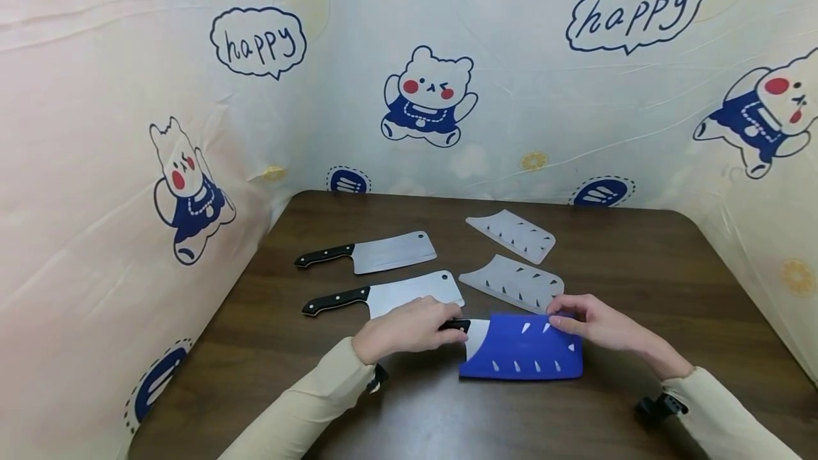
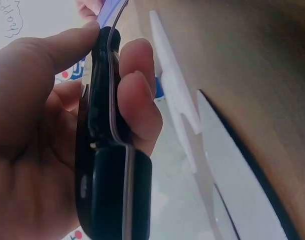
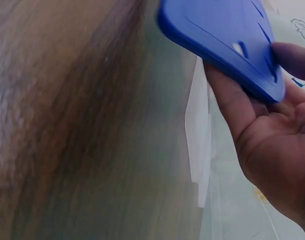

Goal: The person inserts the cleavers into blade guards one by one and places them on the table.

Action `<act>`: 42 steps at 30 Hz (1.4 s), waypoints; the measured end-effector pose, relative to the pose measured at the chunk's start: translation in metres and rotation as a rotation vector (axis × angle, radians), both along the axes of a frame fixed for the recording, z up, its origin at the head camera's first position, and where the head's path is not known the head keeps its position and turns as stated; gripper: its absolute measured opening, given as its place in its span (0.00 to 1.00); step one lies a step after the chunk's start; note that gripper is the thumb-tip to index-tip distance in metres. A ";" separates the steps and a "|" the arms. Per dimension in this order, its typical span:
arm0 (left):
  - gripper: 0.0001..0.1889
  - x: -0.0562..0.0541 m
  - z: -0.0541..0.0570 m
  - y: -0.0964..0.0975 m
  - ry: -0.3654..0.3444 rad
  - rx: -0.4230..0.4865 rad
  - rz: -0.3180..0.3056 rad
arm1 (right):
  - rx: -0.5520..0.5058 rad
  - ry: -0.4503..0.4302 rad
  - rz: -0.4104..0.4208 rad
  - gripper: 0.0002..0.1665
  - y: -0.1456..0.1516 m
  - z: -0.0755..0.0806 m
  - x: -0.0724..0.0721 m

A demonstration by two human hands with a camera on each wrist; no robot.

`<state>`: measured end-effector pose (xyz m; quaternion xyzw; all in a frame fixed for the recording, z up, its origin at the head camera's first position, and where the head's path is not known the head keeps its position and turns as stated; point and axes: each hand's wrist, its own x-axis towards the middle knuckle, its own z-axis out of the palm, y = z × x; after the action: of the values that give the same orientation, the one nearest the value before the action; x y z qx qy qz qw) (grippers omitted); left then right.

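Note:
A cleaver (image 1: 476, 338) with a black handle (image 2: 105, 100) sits partly inside a blue blade sheath (image 1: 520, 346) that has small slots. My left hand (image 1: 412, 329) grips the handle, thumb on one side and fingers on the other. At the sheath's far right corner, my right hand (image 1: 591, 321) pinches the blue sheath (image 3: 222, 40) between thumb and fingers. Only a strip of bare blade shows between handle and sheath; the rest is hidden in the sheath.
Two more cleavers, a farther one (image 1: 393, 253) and a nearer one (image 1: 409, 293), lie at the left on the brown table (image 1: 639, 261). Two white slotted sheaths, a farther one (image 1: 514, 234) and a nearer one (image 1: 514, 281), lie behind the blue sheath. Printed cloth (image 1: 511, 105) surrounds the table.

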<state>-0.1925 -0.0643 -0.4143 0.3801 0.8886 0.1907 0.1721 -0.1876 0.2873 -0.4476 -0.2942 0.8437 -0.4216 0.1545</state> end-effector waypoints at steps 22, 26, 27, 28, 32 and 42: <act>0.12 -0.002 -0.021 0.003 0.090 -0.110 -0.021 | 0.102 -0.172 0.130 0.10 0.010 0.001 -0.005; 0.10 -0.003 -0.021 0.002 0.092 -0.098 -0.018 | 0.112 -0.193 0.147 0.10 0.012 0.002 -0.007; 0.10 -0.003 -0.020 0.001 0.094 -0.092 -0.017 | 0.118 -0.197 0.150 0.10 0.013 0.003 -0.007; 0.09 -0.004 -0.020 0.001 0.095 -0.087 -0.018 | 0.123 -0.199 0.151 0.11 0.014 0.003 -0.007; 0.09 -0.006 -0.018 -0.002 0.085 -0.063 -0.008 | 0.145 -0.198 0.145 0.12 0.019 0.006 -0.008; 0.11 -0.013 0.000 -0.020 0.088 -0.005 0.056 | 0.281 -0.220 0.061 0.11 0.031 0.013 -0.010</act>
<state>-0.2051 -0.0842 -0.4145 0.3626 0.9061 0.1762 0.1283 -0.1977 0.3187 -0.4343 -0.2472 0.8629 -0.3246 0.2982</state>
